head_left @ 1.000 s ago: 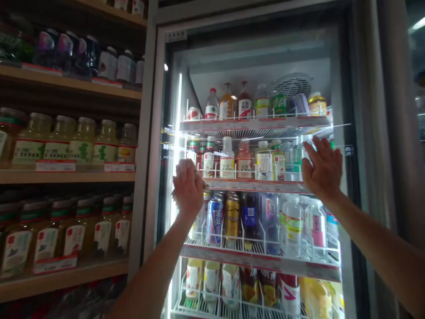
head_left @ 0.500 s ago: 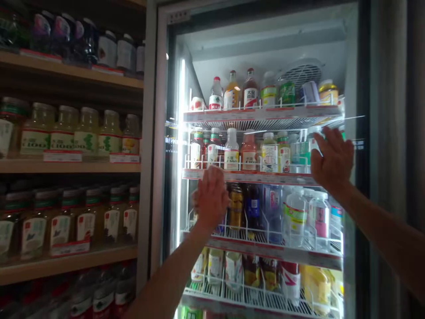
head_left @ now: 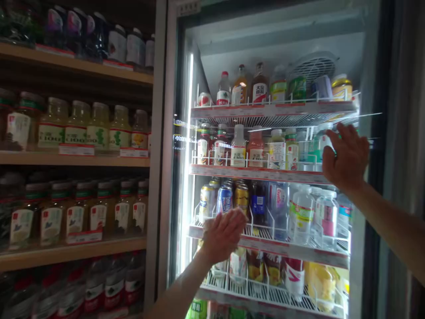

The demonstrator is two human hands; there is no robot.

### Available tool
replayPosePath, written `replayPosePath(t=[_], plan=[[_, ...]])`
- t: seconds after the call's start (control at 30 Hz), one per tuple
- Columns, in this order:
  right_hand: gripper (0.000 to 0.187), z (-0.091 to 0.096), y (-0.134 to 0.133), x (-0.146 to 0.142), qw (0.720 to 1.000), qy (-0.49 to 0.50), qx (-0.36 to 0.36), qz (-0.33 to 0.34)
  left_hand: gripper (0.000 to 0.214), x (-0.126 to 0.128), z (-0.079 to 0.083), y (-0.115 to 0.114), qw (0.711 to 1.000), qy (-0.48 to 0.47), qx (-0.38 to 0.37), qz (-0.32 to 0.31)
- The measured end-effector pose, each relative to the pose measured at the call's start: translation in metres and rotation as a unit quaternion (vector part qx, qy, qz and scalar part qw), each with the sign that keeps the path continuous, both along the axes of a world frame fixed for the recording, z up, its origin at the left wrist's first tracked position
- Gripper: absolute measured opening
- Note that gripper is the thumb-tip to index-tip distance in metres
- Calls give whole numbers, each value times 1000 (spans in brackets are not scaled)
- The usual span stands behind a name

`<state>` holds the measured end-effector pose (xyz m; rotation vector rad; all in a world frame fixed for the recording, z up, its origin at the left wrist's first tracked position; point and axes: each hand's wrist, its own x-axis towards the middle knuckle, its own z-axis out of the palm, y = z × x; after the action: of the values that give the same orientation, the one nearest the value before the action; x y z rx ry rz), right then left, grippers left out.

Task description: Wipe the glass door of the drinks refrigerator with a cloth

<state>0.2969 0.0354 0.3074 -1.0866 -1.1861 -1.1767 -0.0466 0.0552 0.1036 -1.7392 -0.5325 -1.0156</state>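
My left hand [head_left: 223,238] lies flat, fingers together, against the glass door [head_left: 279,22] of a lit drinks cooler, in front of its third shelf. Under its palm is a pale, blurred cloth [head_left: 208,224], mostly covered by the hand. Higher up and to the right, my right hand [head_left: 347,157] has its fingers spread, holds nothing and appears to rest on the glass by the second shelf. Behind the door, a blue can [head_left: 225,198] and a gold can [head_left: 241,197] stand just above my left hand.
White wire shelves inside the cooler carry bottles and cans, such as a clear bottle with a pink label [head_left: 327,215]. A wooden shelf unit [head_left: 76,159] with rows of juice bottles [head_left: 121,128] stands at the left. The cooler's grey frame [head_left: 156,146] separates the two.
My left hand has slid down and slightly right across the glass, uncovering the cans behind. My right hand keeps about the same place on the door. The view has shifted a little.
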Motion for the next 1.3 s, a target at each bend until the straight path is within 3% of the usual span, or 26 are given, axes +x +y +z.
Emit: replayPosePath(t=[0.13, 0.2, 0.33, 0.4, 0.53, 0.67, 0.73, 0.83, 0.9, 0.97, 1.03, 1.13, 1.2, 1.3], plan=[[51, 0, -1, -1, 1000, 3, -7, -6, 62, -28, -8, 6, 987, -154, 0, 38], [52, 0, -3, -2, 1000, 4, -11, -8, 66, -27, -14, 5, 977, -207, -9, 47], [55, -1, -5, -5, 1000, -3, -8, -10, 56, -4, -36, -2, 997, -63, -38, 7], [54, -1, -4, -4, 1000, -4, -6, -13, 51, -1, -38, -2, 999, -32, -41, 1], [51, 2, 3, 7, 1000, -1, 14, -1, 63, -4, -8, 2, 985, -164, -45, 13], [47, -5, -4, -4, 995, -21, 88, 45, 70, 31, 37, -1, 973, -208, -81, -63], [43, -24, -19, -35, 986, -56, 117, 103, 72, 55, 56, -3, 961, -236, -94, -106], [54, -73, -41, -102, 948, -134, 67, 281, 77, 74, 70, -3, 935, -302, -122, -140], [62, -105, -44, -147, 913, -166, 1, 373, 79, 67, 66, -2, 927, -311, -139, -155], [65, -128, -36, -181, 907, -138, -37, 396, 80, 45, 52, -1, 937, -269, -147, -169], [64, -143, -20, -202, 922, -107, -63, 366, 79, 16, 36, -1, 950, -212, -153, -173], [59, -154, 2, -223, 948, -98, -111, 283, 75, -25, 19, 0, 951, -219, -161, -148], [52, -157, 10, -236, 959, -92, -130, 236, 70, -43, 19, 3, 942, -265, -160, -128], [33, -155, 13, -241, 972, -111, -93, 186, 63, -54, 30, 12, 924, -347, -126, -100]])
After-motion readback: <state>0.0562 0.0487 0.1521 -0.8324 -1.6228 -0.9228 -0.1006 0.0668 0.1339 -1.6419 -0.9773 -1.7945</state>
